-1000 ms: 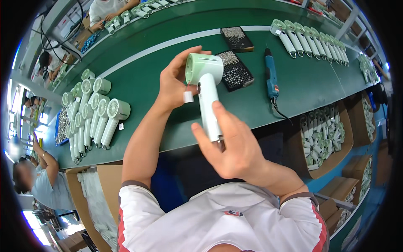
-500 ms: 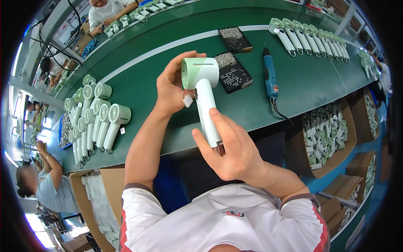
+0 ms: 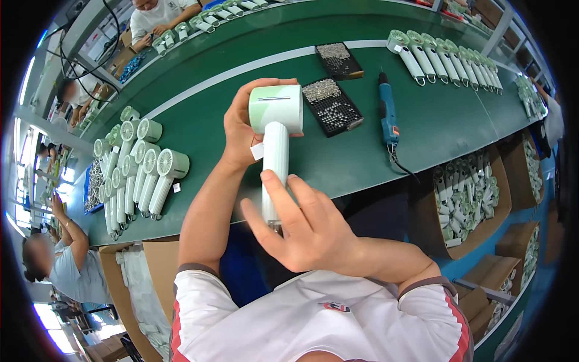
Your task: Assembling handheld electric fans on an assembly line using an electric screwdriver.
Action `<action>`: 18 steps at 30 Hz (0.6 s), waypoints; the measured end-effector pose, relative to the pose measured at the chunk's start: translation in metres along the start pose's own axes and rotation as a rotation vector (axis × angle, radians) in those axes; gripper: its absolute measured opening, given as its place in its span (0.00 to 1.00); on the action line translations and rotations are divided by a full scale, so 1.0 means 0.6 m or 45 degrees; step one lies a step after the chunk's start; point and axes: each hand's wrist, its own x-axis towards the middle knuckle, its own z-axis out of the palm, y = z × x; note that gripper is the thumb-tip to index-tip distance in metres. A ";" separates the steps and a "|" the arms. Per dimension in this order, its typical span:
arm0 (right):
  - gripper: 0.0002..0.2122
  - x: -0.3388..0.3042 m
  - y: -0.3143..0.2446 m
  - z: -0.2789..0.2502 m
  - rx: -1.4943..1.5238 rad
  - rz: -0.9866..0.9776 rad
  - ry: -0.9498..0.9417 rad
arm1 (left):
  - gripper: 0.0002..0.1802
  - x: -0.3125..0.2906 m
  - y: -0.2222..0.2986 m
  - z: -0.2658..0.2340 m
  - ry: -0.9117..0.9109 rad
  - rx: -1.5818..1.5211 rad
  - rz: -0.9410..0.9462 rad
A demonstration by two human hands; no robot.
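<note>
My left hand is closed around the round head of a pale green and white handheld fan, gripping it from the left side and behind. The fan's ribbed handle points down toward me. A small white tag-like piece on thin red wire hangs beside the head. My right hand is at the handle's lower end, fingers spread. Its index finger lies over the handle, while the thumb, smeared by motion, stands off to the left. Whether the right fingertips press on the handle cannot be made out.
Black trays of small metal screws lie beyond the fan, with a blue electric screwdriver to their right. Assembled fans crowd the left; a row of fans lines the far right. Boxes stand below the table edge. Co-workers sit beyond and left.
The fan has moved left and turned, so its handle now points more straight down. My right hand has shifted left and lower with it, its fingers spreading.
</note>
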 end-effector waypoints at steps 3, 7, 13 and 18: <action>0.19 -0.012 0.038 -0.002 0.197 -0.023 0.079 | 0.47 0.006 -0.005 -0.005 -0.093 -0.220 0.071; 0.27 -0.045 0.091 -0.044 0.416 0.454 0.098 | 0.52 -0.001 -0.011 -0.017 -0.054 0.047 0.242; 0.30 -0.145 0.150 -0.003 1.225 1.170 0.313 | 0.57 -0.003 -0.002 0.011 -0.072 0.437 0.655; 0.29 -0.192 0.170 0.037 1.692 1.225 0.286 | 0.59 -0.018 0.014 0.021 -0.108 0.586 0.853</action>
